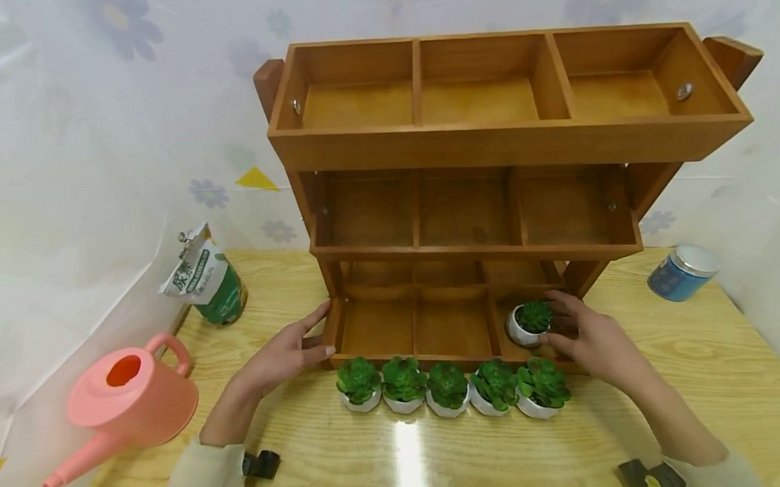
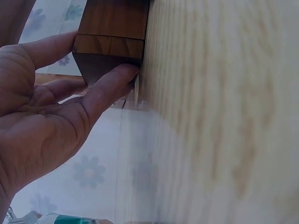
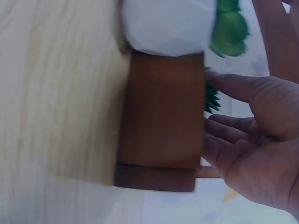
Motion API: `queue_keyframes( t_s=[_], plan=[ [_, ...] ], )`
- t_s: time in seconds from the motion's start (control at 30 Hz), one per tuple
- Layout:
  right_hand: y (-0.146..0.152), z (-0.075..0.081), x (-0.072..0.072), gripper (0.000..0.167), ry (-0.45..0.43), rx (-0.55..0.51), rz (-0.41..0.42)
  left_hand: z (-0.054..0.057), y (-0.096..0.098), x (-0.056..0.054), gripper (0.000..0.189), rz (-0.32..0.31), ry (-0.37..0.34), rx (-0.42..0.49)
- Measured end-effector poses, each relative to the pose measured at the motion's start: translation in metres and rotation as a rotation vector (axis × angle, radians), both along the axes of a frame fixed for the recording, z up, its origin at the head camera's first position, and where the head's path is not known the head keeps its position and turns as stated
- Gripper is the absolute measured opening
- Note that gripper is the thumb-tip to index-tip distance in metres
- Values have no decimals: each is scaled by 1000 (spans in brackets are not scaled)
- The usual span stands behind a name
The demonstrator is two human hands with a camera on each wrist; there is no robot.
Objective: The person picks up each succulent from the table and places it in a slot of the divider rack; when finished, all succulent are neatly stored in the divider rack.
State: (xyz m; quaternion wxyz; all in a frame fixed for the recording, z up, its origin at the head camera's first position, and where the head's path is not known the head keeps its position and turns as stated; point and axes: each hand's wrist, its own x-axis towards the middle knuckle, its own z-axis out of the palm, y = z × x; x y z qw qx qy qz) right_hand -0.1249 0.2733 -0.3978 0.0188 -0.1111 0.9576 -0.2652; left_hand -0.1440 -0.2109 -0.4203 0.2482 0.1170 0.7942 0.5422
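A small potted succulent with spiky green leaves and a white pot sits in the right compartment of the bottom tier of a brown wooden shelf. My right hand holds it from the right, thumb at the front of the pot and fingers behind. In the right wrist view the shelf's front board hides the pot. My left hand touches the left end of the bottom tier with extended fingers and thumb. Several rosette succulents in white pots stand in a row before the shelf.
A pink watering can lies at the left, with a green and white clipped bag behind it. At the right stands a blue jar with a silver lid. The shelf's upper tiers overhang the bottom one.
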Motion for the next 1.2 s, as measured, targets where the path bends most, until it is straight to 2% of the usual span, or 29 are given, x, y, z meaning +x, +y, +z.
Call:
queue_keyframes(
  t_s=[0.23,0.47,0.73,0.87,1.03,1.2],
  plan=[
    [13,11,18,68,-1,-68,-34,-2,0,-2,82,0,-4,7],
    [29,8,39,63,-22,-108,-64,-3,1,0,83,-14,-11,35],
    [39,3,54,51,56,-144,-58,-4,-1,1,82,-11,3,24],
    [39,2,60,50,57,-144,-54,-5,-2,1,82,-8,8,16],
    [37,-1,68,49,2,-124,-24,-6,-2,-1,82,-6,10,18],
    [33,-5,72,49,2,-143,52,-5,-1,-1,82,-7,8,28]
  ],
)
